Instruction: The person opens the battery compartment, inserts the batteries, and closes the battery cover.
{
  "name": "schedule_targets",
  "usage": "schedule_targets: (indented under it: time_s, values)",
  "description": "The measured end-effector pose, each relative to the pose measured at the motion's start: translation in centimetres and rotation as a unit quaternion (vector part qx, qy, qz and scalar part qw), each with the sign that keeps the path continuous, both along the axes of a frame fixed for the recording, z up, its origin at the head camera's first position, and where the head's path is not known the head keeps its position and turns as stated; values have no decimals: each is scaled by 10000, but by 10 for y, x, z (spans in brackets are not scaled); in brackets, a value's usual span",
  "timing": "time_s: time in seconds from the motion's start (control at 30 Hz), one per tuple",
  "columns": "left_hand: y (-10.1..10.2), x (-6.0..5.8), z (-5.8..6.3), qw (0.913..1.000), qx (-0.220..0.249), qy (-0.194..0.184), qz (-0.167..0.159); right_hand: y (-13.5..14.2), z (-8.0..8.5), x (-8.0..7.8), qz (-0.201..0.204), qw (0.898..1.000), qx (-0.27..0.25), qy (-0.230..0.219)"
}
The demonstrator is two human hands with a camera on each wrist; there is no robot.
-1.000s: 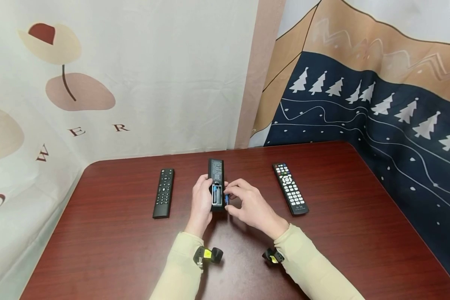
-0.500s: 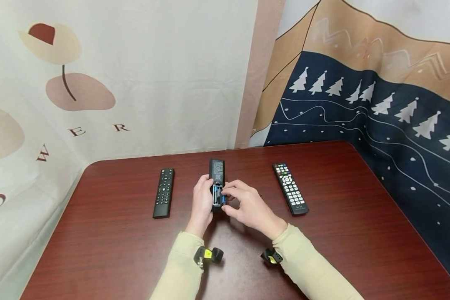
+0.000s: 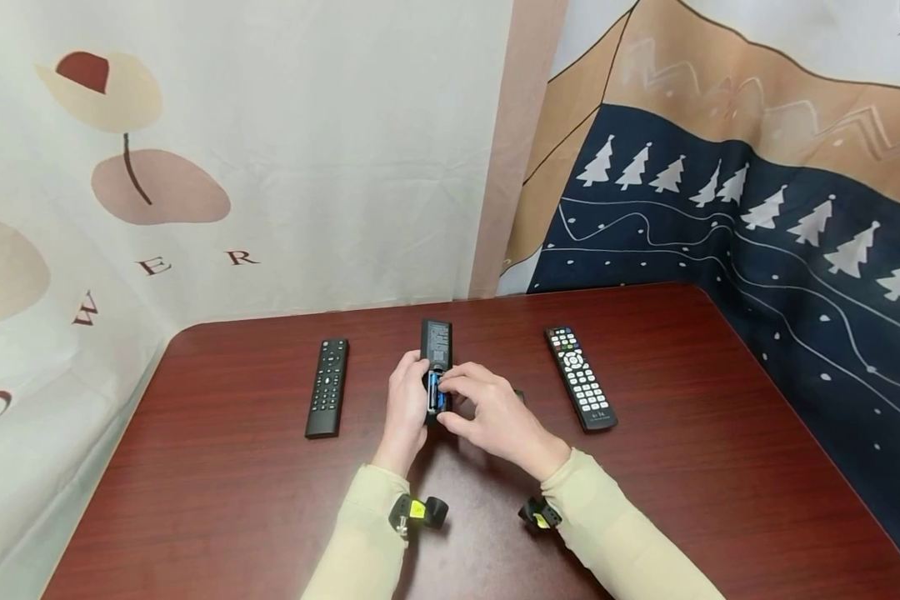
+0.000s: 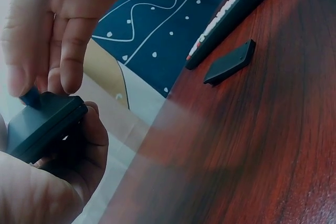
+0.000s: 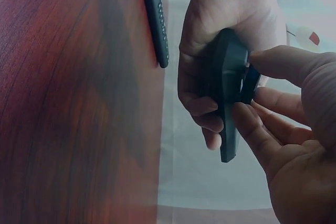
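Note:
My left hand (image 3: pixel 405 407) grips a black remote control (image 3: pixel 437 340), its back turned up and its battery compartment uncovered. One blue battery (image 3: pixel 432 392) shows in the compartment. Between thumb and fingertips, my right hand (image 3: pixel 491 410) pinches a second blue battery (image 3: pixel 442 398) at the compartment's right side. In the left wrist view the pinched battery (image 4: pixel 30 98) stands tilted at the remote's edge (image 4: pixel 47 121). The right wrist view shows it as a dark cylinder (image 5: pixel 252 81) close against the remote (image 5: pixel 227 87). Fingers partly hide how deep it sits.
A black remote with dark buttons (image 3: pixel 327 387) lies left of the hands. Another with white buttons (image 3: pixel 581 379) lies to the right. The small battery cover (image 4: pixel 231 62) rests on the red-brown table (image 3: pixel 225 467), mostly behind my right hand in the head view. Patterned curtains hang behind.
My right hand has moved left, bringing the pinched battery from beside the remote to over its compartment. The held remote has shifted slightly right. The cover's edge now shows behind my right hand.

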State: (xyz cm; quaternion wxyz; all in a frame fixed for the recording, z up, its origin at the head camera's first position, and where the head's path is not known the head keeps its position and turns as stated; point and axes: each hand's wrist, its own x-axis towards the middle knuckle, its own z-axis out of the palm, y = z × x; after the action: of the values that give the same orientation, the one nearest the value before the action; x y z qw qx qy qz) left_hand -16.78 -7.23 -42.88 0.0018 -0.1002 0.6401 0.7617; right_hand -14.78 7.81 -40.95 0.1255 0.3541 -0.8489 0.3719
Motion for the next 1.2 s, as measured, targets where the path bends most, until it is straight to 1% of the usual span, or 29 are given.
schedule_targets:
  time_s: [0.37, 0.6, 0.8, 1.2]
  values:
    - [2, -1, -1, 10000, 41, -14, -1, 0, -3, -1, -9, 10000, 35, -5]
    - [2, -1, -1, 10000, 25, -14, -23, 0, -5, -1, -19, 9999, -100, -40]
    - [2, -1, -2, 9999, -135, -84, 2, -1, -6, -1, -69, 9996, -227, -164]
    - [2, -1, -1, 10000, -49, -8, -1, 0, -9, -3, -48, 9984, -386, -411]
